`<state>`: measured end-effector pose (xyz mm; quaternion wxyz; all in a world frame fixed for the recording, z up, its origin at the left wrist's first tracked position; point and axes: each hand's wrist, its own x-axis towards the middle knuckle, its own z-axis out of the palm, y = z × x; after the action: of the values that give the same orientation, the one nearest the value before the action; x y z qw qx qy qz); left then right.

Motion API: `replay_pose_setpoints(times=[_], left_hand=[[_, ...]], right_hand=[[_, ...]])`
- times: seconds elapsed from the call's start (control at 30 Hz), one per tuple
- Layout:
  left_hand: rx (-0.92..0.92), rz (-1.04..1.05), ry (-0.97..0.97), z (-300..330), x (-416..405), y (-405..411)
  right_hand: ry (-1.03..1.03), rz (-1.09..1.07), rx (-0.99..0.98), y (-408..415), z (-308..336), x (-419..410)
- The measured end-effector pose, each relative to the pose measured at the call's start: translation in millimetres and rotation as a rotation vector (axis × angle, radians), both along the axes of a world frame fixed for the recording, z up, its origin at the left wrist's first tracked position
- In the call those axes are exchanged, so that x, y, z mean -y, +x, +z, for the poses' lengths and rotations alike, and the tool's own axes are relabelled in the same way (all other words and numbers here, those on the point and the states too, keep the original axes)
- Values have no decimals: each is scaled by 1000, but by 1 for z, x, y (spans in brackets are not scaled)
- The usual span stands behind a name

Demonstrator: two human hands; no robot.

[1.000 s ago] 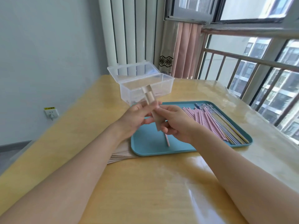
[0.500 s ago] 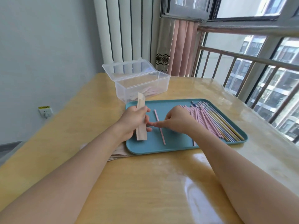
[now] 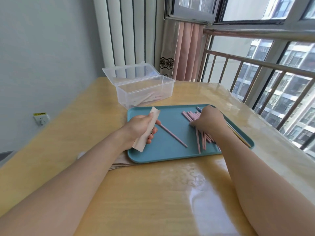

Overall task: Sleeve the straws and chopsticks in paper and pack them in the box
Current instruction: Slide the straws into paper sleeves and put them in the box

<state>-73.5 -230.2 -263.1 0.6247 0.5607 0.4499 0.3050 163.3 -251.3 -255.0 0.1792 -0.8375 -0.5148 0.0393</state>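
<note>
My left hand [image 3: 139, 127] grips a beige paper sleeve [image 3: 147, 132] over the left end of the teal tray [image 3: 163, 155]. One pink straw [image 3: 173, 136] lies loose on the tray just right of that hand. My right hand [image 3: 208, 120] rests on the pile of pink straws [image 3: 201, 140] at the tray's right side, fingers down among them; what they hold is hidden. Yellowish chopsticks [image 3: 238, 137] lie along the tray's right rim. The clear plastic box [image 3: 144, 91] stands open behind the tray with sleeved pieces inside.
A stack of paper sleeves [image 3: 119, 163] sticks out from under the tray's left corner, beneath my left forearm. The yellow table [image 3: 153, 193] has a glossy cover. A wall socket [image 3: 40, 118] is at the left; a window railing runs along the right.
My right hand let the single pink straw lie and moved right onto the straw pile. My left hand lowered the sleeve to the tray's left end. The view shifted slightly.
</note>
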Motion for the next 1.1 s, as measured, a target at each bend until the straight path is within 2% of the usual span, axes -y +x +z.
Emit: replay_pose_setpoints(times=[0.17,0.23,0.3,0.43,0.5,0.67,0.8,1.1], left_hand=[[-28,-33,38,-2,-1,-2],[1,-52,32,-3,-2,-4],[39,-88,12,-3,-3,-5],[42,-164,-8,-3,-2,-5],[33,-198,4,-3,-2,-6],[51,-318,27,-1,1,-9],[59,-380,30,-1,3,-10],[65,-380,30,-3,-2,-9]], right_hand=[[44,32,-35,1,0,-7],[115,29,-121,3,2,-9],[253,37,-415,3,9,-10],[508,138,-1310,-9,20,-6],[609,131,-1473,-15,18,-7],[763,84,-1553,-19,15,-7],[761,111,-1537,-20,14,-4],[685,189,-1477,-20,11,-4]])
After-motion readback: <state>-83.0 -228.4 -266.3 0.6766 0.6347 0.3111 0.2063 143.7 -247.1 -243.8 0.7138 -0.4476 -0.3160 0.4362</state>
